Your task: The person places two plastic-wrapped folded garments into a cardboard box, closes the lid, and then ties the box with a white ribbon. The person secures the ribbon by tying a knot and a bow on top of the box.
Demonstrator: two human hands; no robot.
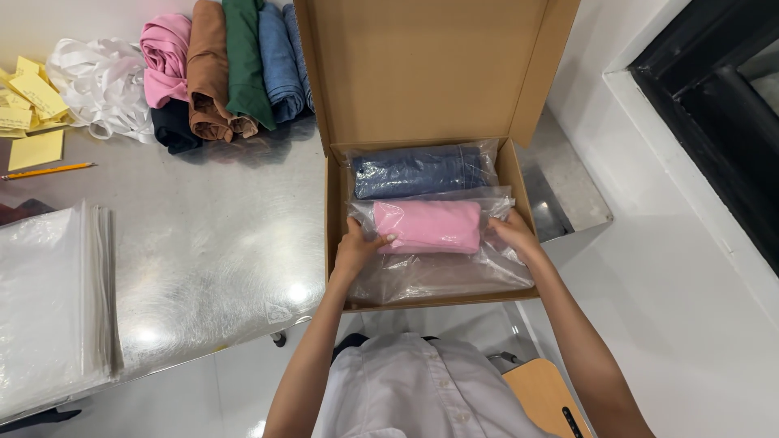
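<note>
Shiny metal counter point(211, 243) carries an open cardboard box point(503, 174). Inside it, left hand point(357, 247) and right hand point(513, 235) each curl closed around an end of the bagged pink garment point(428, 226), just beside a bagged blue garment point(418, 171).

The scene was recorded by a single head-worn camera, aimed steeply down from above the open cardboard box point(430, 89). The box was framed close, just right of centre. Left of the box, the steel table point(211, 235) was taken in; right of it, pale floor.
</note>
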